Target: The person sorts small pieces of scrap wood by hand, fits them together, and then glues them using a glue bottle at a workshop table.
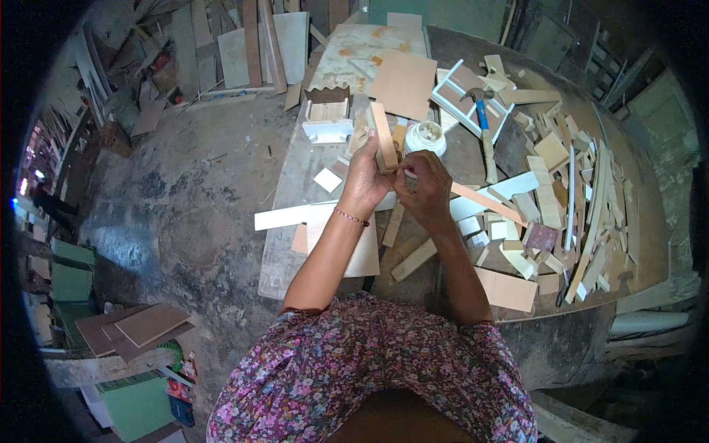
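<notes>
Head view: the left hand [362, 173] grips a wooden block [383, 136] above the table [279, 258], just left of an open white jar [425, 143]. The right hand [426, 184], fingers bunched, is at the block's near end; whether it pinches anything, I cannot tell.

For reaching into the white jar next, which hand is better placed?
Probably the right hand: it is close to the open white jar, while the left hand is farther away and grips the wooden piece. I cannot tell whether the right hand holds anything small.
</notes>
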Demonstrator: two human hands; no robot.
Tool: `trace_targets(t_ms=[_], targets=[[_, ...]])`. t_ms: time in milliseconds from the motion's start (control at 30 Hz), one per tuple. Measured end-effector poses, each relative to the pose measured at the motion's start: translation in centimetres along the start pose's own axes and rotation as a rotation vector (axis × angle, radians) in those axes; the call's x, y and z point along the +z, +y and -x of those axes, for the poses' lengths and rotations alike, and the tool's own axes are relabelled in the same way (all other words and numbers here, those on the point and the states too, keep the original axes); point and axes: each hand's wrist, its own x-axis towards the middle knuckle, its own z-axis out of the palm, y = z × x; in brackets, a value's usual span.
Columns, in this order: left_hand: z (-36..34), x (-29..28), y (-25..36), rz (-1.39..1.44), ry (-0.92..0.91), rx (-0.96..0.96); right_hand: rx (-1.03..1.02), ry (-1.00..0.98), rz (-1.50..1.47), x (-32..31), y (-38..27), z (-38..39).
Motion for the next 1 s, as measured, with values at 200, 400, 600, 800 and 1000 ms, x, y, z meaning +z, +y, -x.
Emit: trace_targets(t_ms=[200, 400, 600, 800, 1000], targets=[[0.6, 1.2, -0.4, -0.103, 0.042, 0.067, 0.069, -0.011, 0.119, -1.2, 1.3, 0.6], [-0.1, -0.2, -0.9, -0.222, 0.045, 0.168, 0.242, -0.057, -0.151, -1.7, 0.2, 0.9], [-0.1, -0.5, -1.1, -0.306, 0.037, 0.219, 0.382, -0.147, -0.301, -1.6, -0.5, 0.2], [0.0, -0.7, -0.6, -0.405, 0.088, 0.293, 0.378, -0.234, -0.313, -1.2, -0.3, -0.2], [-0.1, -1.7, -1.2, -0.4, 0.079, 0.331, 0.373, -0.28, -0.286, -1.0, 0.1, 0.5]])
